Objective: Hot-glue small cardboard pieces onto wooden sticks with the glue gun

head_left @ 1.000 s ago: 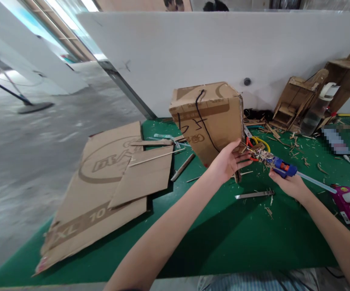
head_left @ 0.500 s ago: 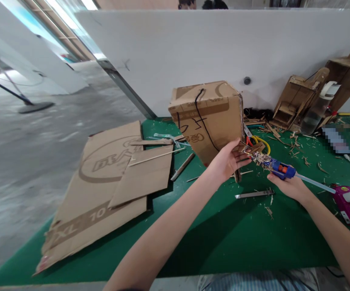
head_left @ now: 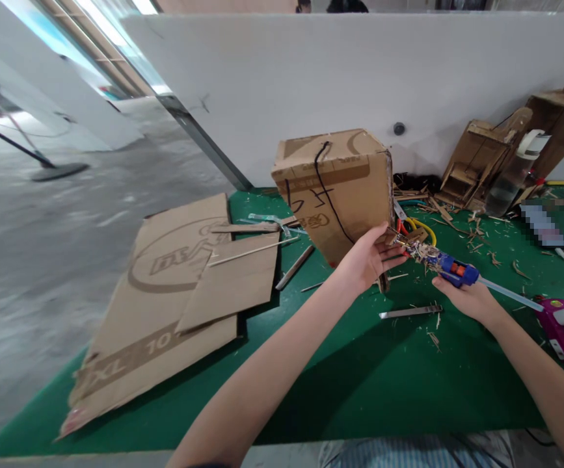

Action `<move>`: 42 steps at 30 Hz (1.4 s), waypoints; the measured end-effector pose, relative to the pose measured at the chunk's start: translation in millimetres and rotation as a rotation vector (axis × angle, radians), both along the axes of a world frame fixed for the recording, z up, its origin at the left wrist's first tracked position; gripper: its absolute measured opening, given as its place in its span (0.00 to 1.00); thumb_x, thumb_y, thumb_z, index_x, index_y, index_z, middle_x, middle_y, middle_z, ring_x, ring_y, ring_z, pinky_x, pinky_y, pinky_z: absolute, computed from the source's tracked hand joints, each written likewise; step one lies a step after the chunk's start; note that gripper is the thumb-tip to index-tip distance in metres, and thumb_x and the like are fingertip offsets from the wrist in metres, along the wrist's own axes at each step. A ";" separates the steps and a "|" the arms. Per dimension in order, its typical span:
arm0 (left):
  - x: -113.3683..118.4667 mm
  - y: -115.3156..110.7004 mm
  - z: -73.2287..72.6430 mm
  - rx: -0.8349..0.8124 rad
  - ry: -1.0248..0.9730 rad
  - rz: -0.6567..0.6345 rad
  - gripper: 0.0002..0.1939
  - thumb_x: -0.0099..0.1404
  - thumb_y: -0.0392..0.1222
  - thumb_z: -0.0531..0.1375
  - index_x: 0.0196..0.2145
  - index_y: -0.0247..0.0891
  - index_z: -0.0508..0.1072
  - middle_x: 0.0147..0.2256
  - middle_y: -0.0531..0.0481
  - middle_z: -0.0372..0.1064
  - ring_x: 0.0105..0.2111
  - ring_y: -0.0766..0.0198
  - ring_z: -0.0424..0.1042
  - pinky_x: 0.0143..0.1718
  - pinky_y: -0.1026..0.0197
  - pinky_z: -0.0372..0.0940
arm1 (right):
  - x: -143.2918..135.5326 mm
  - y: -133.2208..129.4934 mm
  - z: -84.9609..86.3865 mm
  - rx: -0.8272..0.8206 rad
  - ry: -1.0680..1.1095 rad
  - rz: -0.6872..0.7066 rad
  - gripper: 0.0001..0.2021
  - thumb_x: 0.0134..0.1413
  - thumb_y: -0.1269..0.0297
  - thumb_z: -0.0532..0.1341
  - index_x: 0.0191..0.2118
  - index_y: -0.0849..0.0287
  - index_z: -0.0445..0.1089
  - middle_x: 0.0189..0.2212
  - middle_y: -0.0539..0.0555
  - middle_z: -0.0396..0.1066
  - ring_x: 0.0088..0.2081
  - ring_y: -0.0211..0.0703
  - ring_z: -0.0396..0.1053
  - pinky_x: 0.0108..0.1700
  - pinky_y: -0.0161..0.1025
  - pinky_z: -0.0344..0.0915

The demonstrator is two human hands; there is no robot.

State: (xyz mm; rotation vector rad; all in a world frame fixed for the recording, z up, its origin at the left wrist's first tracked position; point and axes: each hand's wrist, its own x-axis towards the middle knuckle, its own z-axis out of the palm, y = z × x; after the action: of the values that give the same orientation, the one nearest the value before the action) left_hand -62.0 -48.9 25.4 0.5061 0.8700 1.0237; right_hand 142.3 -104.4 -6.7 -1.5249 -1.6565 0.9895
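Observation:
A tilted cardboard box (head_left: 345,188), with a black cord across its top and front, rests against my left hand (head_left: 367,260). My thumb is at the box's lower right edge, and the fingers reach behind that corner. In my right hand (head_left: 467,299) is a blue hot glue gun (head_left: 460,271), its body covered in wood or cardboard shavings. A clear glue stick (head_left: 510,294) sticks out of its back end. The nozzle points at the box corner, close to my left fingertips. Whether it touches the cardboard is hard to see.
Flat cardboard sheets (head_left: 164,279) lie at the left. A metal strip (head_left: 411,312) lies nearer me. Yellow-handled scissors (head_left: 425,231) and scraps sit behind the glue gun. A bottle (head_left: 510,179), a phone (head_left: 544,224) and a magenta tool (head_left: 562,331) are at the right.
The glue gun and my right hand have shifted very slightly to the right. My left hand and the box stay in about the same place.

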 end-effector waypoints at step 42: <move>1.2 -3.2 -2.3 0.019 -0.017 0.010 0.05 0.65 0.41 0.59 0.36 0.37 0.71 0.28 0.49 0.70 0.28 0.63 0.73 0.41 0.53 0.72 | -2.6 1.9 -6.0 0.008 0.167 -0.068 0.17 0.45 0.48 0.67 0.36 0.56 0.77 0.31 0.54 0.78 0.34 0.50 0.76 0.38 0.43 0.73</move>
State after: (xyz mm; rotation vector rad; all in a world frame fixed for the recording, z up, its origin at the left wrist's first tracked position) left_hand -60.8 -52.2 23.1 0.5087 0.8497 1.0447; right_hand 139.7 -102.5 -12.7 -1.4429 -1.4814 1.0418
